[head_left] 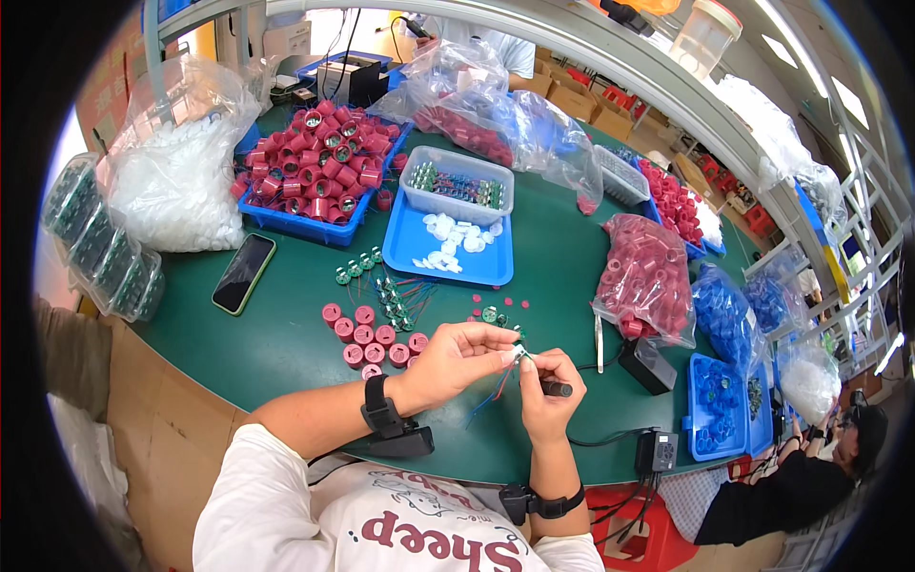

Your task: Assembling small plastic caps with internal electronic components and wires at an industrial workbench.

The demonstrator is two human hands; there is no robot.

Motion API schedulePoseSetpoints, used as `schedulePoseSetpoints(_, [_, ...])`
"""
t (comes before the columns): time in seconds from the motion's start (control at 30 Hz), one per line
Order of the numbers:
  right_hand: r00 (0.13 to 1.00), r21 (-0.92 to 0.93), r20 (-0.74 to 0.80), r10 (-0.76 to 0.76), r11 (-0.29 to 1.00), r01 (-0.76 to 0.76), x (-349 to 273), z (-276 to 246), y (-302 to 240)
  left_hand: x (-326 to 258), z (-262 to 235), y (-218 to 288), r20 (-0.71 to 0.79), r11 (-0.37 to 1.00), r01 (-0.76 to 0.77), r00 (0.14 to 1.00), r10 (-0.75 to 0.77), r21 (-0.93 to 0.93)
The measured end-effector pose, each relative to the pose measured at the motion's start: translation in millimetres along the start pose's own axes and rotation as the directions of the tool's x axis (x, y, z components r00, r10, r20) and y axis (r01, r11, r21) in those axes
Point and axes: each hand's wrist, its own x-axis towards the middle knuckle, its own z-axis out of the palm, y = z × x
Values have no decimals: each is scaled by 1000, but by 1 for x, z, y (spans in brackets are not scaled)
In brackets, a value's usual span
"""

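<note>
My left hand [464, 360] pinches a small white part [518, 352] between thumb and fingertips. Thin red and blue wires [499, 383] hang below it. Close against it, my right hand [549, 391] is closed, its fingertips meeting the same part. A black-handled tool [557, 389] sticks out of the right hand; its tip is hidden. Just beyond the hands lie a small green circuit board [491, 314] and several small pink discs [508, 301]. Left of them are rows of wired circuit boards [393, 303] and a cluster of pink round caps [363, 335].
A blue tray [401, 238] holds white discs and a clear box of boards. Behind it stands a blue bin [329, 232] heaped with pink cups. A phone [244, 274] lies left; a bag of pink cups [646, 276] and a black box [648, 366] stand right. Another person [782, 496] sits at right.
</note>
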Motion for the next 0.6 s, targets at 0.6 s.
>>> schedulePoseSetpoints(0.6, [999,-168,10,-41,985,42,0,1,0,-3,5,-7,20,990,-57,998,55,128])
